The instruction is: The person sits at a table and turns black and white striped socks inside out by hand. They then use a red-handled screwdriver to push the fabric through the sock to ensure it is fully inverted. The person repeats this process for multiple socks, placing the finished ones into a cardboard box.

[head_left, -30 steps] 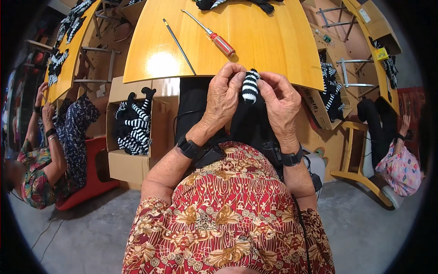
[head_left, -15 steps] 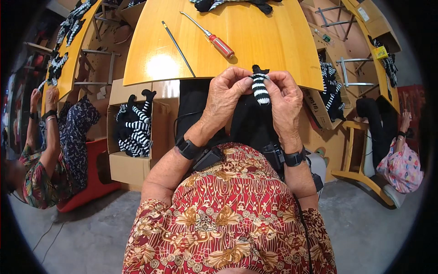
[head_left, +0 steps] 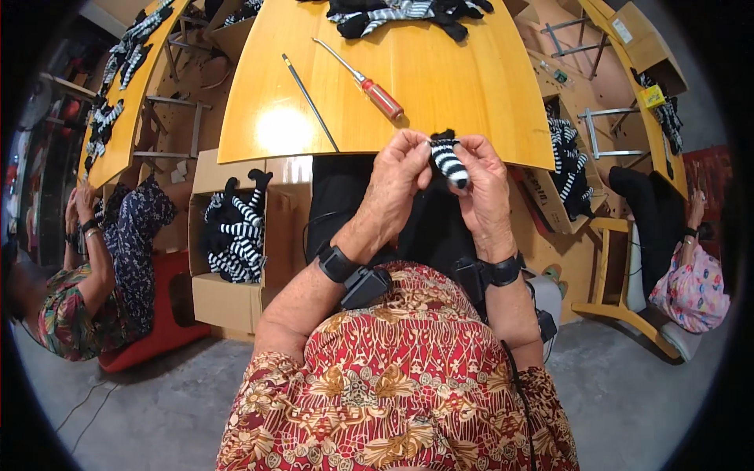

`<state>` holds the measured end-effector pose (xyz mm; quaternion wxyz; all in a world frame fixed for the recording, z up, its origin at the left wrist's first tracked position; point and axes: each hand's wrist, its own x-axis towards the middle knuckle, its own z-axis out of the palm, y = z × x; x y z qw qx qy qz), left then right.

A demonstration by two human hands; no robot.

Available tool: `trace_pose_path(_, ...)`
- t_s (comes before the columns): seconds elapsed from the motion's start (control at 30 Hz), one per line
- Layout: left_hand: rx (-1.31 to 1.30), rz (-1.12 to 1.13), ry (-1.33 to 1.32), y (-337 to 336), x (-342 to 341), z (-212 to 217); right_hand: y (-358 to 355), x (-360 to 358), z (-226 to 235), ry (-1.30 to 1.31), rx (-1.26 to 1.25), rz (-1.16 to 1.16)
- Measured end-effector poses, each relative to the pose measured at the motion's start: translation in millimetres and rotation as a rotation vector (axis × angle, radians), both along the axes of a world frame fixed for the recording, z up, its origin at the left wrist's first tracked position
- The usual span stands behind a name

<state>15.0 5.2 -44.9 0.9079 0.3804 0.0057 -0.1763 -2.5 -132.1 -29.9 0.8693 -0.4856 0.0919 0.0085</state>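
Observation:
A small striped knitted piece [head_left: 449, 163], black and white with a dark upper end, is held between my two hands just beyond the table's near edge. My left hand [head_left: 400, 166] pinches its upper left side between thumb and fingers. My right hand [head_left: 481, 169] is closed on its right side, the thumb near the top. The rounded striped end hangs down and tilts toward my right palm. A screwdriver [head_left: 382, 99] with a red handle lies on the table in front of my hands. Left of it lies a thin dark rod [head_left: 310, 102] with a yellowish tip.
The yellow table [head_left: 471, 86] bears a pile of striped and black knitted pieces [head_left: 408, 14] at its far edge. Open cardboard boxes [head_left: 228, 310] with similar pieces stand left and right below it. One co-worker [head_left: 102, 267] sits at left, another [head_left: 687, 275] at right.
The striped end of the knitted piece has swung right toward my right palm. Both hands still grip the piece. The table and boxes sit slightly lower in the view.

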Motion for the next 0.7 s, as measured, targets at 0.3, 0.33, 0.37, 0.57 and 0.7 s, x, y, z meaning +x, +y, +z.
trace_pose_path(0.3, 0.142, -0.118, -0.067, 11, -7, -2, -5, 5, -8, 0.015, 0.064, 0.097)
trace_pose_path(0.33, 0.128, -0.065, -0.058, 11, -4, -2, -2, 4, -4, 0.005, 0.045, 0.109)
trace_pose_path(0.37, 0.114, -0.011, -0.05, 12, -2, -2, -1, 2, 0, 0.004, -0.004, 0.129)
trace_pose_path(0.57, 0.208, 0.128, -0.133, 5, -4, -6, -3, 0, -2, -0.029, -0.233, 0.144)
trace_pose_path(0.7, 0.066, 0.041, -0.094, 6, 0, -12, 0, 5, -4, -0.064, -0.333, 0.036)
